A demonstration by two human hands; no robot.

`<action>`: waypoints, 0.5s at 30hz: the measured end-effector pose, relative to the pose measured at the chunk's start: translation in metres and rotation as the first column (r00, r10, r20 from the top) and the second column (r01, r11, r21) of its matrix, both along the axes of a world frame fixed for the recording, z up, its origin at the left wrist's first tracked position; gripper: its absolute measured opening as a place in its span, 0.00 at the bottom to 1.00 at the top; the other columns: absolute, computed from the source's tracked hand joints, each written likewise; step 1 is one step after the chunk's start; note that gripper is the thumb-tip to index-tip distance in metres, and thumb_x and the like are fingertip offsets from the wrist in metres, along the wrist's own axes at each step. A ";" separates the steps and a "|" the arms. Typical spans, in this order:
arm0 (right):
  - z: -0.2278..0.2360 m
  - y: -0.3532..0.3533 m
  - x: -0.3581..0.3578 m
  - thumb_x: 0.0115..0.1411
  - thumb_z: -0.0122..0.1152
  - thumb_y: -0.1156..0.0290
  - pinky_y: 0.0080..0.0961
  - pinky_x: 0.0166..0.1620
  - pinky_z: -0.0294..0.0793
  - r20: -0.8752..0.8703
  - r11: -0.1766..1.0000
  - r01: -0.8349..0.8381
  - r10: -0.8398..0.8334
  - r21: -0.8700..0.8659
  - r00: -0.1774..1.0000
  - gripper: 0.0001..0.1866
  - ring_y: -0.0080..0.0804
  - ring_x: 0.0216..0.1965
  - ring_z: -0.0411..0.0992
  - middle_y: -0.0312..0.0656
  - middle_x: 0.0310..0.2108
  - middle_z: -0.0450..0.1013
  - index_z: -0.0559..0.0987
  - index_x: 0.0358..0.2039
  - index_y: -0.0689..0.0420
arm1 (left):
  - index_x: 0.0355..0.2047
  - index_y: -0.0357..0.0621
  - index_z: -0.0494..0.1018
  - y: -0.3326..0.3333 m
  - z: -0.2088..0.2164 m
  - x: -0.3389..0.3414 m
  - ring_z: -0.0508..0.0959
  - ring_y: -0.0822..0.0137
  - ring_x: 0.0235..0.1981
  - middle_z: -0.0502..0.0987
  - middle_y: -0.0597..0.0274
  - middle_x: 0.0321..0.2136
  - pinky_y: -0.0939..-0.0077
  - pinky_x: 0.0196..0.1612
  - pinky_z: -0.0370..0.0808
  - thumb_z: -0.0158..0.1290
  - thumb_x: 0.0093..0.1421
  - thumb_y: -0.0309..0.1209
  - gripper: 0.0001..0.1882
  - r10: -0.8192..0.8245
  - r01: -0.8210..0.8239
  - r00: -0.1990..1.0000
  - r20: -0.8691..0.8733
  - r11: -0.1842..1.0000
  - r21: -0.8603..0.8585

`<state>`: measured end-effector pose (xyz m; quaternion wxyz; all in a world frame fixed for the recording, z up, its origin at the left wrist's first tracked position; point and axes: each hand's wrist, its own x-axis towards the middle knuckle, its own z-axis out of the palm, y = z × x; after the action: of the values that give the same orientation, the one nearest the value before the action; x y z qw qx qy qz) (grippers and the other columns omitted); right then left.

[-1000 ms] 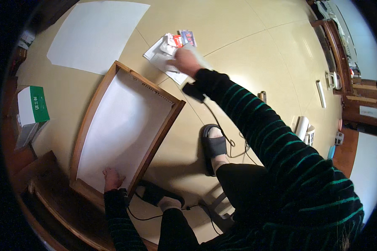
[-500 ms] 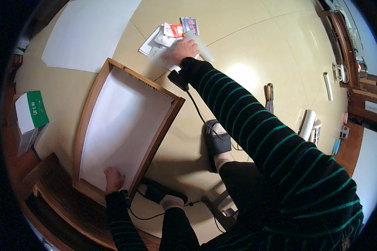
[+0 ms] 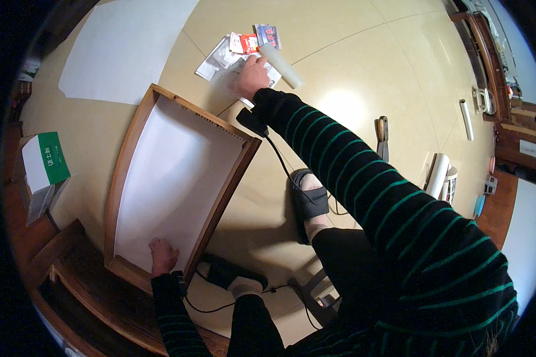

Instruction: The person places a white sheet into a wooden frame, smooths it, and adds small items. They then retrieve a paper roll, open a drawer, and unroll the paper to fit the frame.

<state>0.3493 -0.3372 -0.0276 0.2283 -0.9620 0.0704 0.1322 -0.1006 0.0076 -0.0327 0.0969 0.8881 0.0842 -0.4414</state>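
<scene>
A wooden drawer (image 3: 222, 205) lies on the floor, its bottom covered by a white liner sheet (image 3: 167, 172). My left hand (image 3: 163, 257) rests on the liner at the near end of the drawer, fingers loosely bent and holding nothing. Beyond the far corner, my right hand (image 3: 254, 77) is down on a small pile of flat papers and packets, fingers curled under; what they grip is hidden. Around it are a white packet (image 3: 220, 56), a red-and-white packet (image 3: 248, 43), a dark printed packet (image 3: 268, 35) and clear bubbly plastic (image 3: 223, 83). A translucent roll (image 3: 281, 65) lies just right of the hand.
A large white sheet (image 3: 122, 50) lies at the far left. Scissors (image 3: 382, 138) and white rolls (image 3: 438, 175) are on the floor to the right. A green-and-white carton (image 3: 46, 160) stands left of the drawer, and dark wooden furniture (image 3: 71, 273) borders the near left.
My right hand has drawn back off the translucent roll, slightly left and nearer, leaving the roll in full view. My left hand stays in place on the liner.
</scene>
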 end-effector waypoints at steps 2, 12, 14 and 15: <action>0.000 -0.001 0.003 0.42 0.73 0.54 0.44 0.43 0.77 0.018 1.000 0.017 -0.017 0.018 1.000 0.41 0.60 0.41 0.74 0.64 0.56 0.58 0.61 0.49 0.66 | 0.33 0.32 0.73 0.001 -0.002 -0.002 0.66 0.41 0.48 0.70 0.38 0.40 0.50 0.57 0.60 0.61 0.48 0.37 0.20 -0.032 0.032 0.999 -0.032 0.999 -0.002; 0.019 -0.010 0.009 0.45 0.70 0.59 0.43 0.42 0.75 0.058 0.916 -0.400 0.400 -0.012 0.915 0.28 0.52 0.41 0.76 0.53 0.36 0.76 0.72 0.44 0.59 | 0.36 0.29 0.73 -0.005 0.003 -0.008 0.66 0.41 0.50 0.70 0.37 0.41 0.49 0.56 0.61 0.60 0.51 0.35 0.20 -0.054 0.051 0.997 0.056 0.997 0.057; 0.027 -0.017 -0.001 0.50 0.66 0.65 0.45 0.41 0.75 0.135 0.879 -0.462 0.476 -0.121 0.869 0.22 0.53 0.39 0.75 0.52 0.34 0.76 0.71 0.43 0.57 | 0.35 0.29 0.73 -0.006 0.004 -0.005 0.66 0.41 0.50 0.70 0.37 0.41 0.50 0.57 0.60 0.60 0.50 0.35 0.19 -0.002 0.002 1.000 -0.004 0.998 0.061; 0.031 -0.022 -0.006 0.52 0.62 0.67 0.46 0.40 0.74 0.171 0.846 -0.503 0.530 -0.175 0.831 0.18 0.53 0.38 0.75 0.52 0.33 0.75 0.71 0.43 0.57 | 0.35 0.29 0.73 -0.006 0.004 -0.004 0.66 0.41 0.50 0.70 0.37 0.41 0.50 0.57 0.60 0.60 0.50 0.35 0.19 -0.006 0.005 1.000 0.023 0.999 0.044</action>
<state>0.3433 -0.3596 0.0033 0.1308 -0.9657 -0.2092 0.0810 -0.1044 0.0018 -0.0291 0.0771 0.8952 0.0905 -0.4295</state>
